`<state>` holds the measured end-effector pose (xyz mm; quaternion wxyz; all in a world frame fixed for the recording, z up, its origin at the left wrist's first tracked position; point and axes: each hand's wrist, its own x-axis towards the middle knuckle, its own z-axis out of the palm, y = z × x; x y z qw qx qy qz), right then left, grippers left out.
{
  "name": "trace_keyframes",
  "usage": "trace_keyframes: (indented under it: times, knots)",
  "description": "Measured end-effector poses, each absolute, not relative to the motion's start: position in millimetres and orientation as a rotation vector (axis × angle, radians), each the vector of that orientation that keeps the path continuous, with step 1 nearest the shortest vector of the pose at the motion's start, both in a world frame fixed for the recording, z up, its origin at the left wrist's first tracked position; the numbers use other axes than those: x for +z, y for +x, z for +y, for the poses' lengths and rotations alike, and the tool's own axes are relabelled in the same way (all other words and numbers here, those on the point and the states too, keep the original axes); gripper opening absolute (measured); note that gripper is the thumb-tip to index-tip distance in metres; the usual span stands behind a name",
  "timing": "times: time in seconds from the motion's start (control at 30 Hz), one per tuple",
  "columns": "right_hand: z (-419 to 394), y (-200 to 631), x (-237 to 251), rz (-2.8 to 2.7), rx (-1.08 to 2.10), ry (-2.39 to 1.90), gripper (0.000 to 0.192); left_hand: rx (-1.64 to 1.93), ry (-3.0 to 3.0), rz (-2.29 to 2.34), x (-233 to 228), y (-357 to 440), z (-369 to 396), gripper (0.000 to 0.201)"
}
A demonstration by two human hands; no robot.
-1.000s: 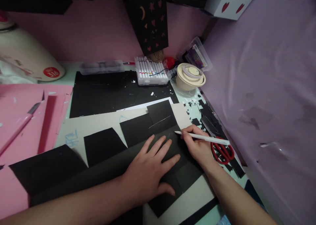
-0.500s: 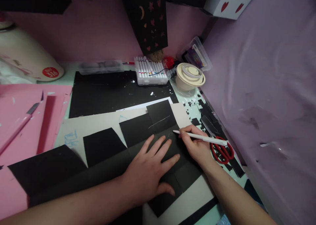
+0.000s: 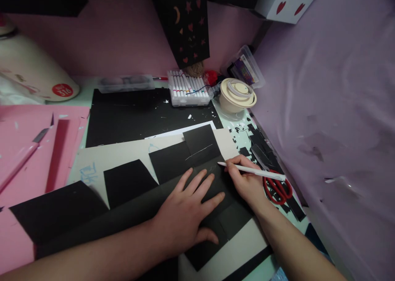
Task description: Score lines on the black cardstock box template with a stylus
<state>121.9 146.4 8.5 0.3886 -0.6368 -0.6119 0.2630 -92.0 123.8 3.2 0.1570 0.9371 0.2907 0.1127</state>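
Black cardstock [image 3: 129, 184], cut with flaps and folds, lies across a pale board [image 3: 101, 157]. My left hand [image 3: 188, 209] rests flat on it with fingers spread. A slim white pen [image 3: 259, 172] is pinched in my right hand [image 3: 247, 182]. Its tip is at the black card, just right of a small faint curved mark. A longer pale line runs across the flap above. Red-handled scissors [image 3: 277, 188] lie right of my right hand, among black paper scraps.
A box of white markers [image 3: 189, 89] and a lidded round tub [image 3: 236, 98] stand at the back. At left, a craft knife [image 3: 27, 155] lies on pink sheets [image 3: 74, 116], near a large cream bottle [image 3: 33, 67]. A decorated black paper piece [image 3: 191, 30] hangs above.
The pen tip has shifted very slightly to the right, and the faint mark beside it shows more clearly. My left hand has stayed put.
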Motion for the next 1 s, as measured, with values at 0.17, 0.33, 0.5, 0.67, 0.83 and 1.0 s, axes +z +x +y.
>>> trace_keyframes:
  times: [0.17,0.33,0.5,0.67,0.83,1.0]
  knots:
    - [146,123,6,-1.359,0.637,-1.567,0.015,0.307,2.677,0.828,3,-92,124,0.077]
    - [147,125,3,-1.219,0.588,-1.51,0.012,0.314,2.673,0.831,3,-92,124,0.078]
    - [151,127,5,-1.193,0.578,-1.523,0.012,0.33,2.686,0.824,2,-92,124,0.078]
    - [157,130,9,-1.155,0.576,-1.546,0.019,0.349,2.707,0.818,2,-92,125,0.078]
    - [159,133,7,-1.142,0.621,-1.528,0.025,0.314,2.747,0.819,4,-92,124,0.077]
    - [155,139,6,-1.232,0.592,-1.502,0.027,0.254,2.787,0.804,5,-91,125,0.077]
